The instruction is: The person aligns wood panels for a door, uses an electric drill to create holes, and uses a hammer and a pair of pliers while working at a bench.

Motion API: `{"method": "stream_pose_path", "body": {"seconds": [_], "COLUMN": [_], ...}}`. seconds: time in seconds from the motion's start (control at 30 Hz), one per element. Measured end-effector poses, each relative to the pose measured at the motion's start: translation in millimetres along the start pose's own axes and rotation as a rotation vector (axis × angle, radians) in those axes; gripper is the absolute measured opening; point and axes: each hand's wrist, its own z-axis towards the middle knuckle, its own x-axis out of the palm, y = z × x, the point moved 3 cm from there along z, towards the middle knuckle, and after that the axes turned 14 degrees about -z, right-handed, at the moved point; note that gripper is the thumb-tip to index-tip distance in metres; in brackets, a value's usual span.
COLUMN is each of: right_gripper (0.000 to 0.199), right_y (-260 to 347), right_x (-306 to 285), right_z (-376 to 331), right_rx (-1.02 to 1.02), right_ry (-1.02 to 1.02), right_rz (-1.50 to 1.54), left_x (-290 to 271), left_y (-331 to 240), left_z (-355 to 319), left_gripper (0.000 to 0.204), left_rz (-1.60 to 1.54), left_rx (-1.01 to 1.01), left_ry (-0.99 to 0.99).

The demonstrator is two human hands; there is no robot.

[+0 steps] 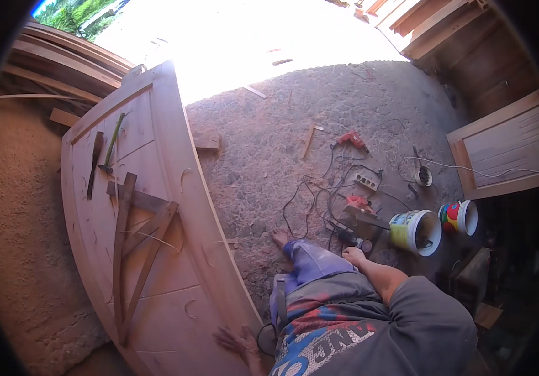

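Note:
My left hand (237, 342) lies on the near edge of a large wooden panelled door (219, 301), fingers spread and nothing held. On the door lie crossed wooden strips (148, 250), a hammer with a green handle (116, 139) and a long dark tool (94, 166). Curled wood shavings (190, 308) are scattered over its face. My right hand (353, 255) is low beside my bent leg, close to a dark power tool with a round end (352, 238). Its fingers look bunched but are too small to read, and whether they touch the tool is unclear.
Tangled cables (310, 194), a red drill (352, 141), a power strip (366, 182) and a red power tool (359, 202) lie on the rough floor. Two buckets (402, 232) and a small pot (424, 177) stand right. Another door panel (504, 147) leans there; boards (68, 53) are stacked far left.

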Motion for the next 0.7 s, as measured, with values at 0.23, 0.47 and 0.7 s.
{"method": "stream_pose_path", "body": {"seconds": [0.23,0.47,0.7], "right_gripper": [0.043,0.046,0.034], "right_y": [-30,-59,-65], "right_x": [56,76,47], "right_z": [24,58,91], "right_rx": [-0.073,0.046,0.136], "right_ry": [-0.004,-0.037,-0.264], "right_rz": [0.166,0.311,0.498], "left_x": [-36,-70,20], "left_y": [-51,-273,-439], "left_z": [16,128,193], "left_gripper": [0.088,0.076,0.069], "left_rz": [-0.061,-0.639,-0.873], "left_rx": [-0.008,0.388,0.206], "left_ry": [0.04,0.065,0.678]}}
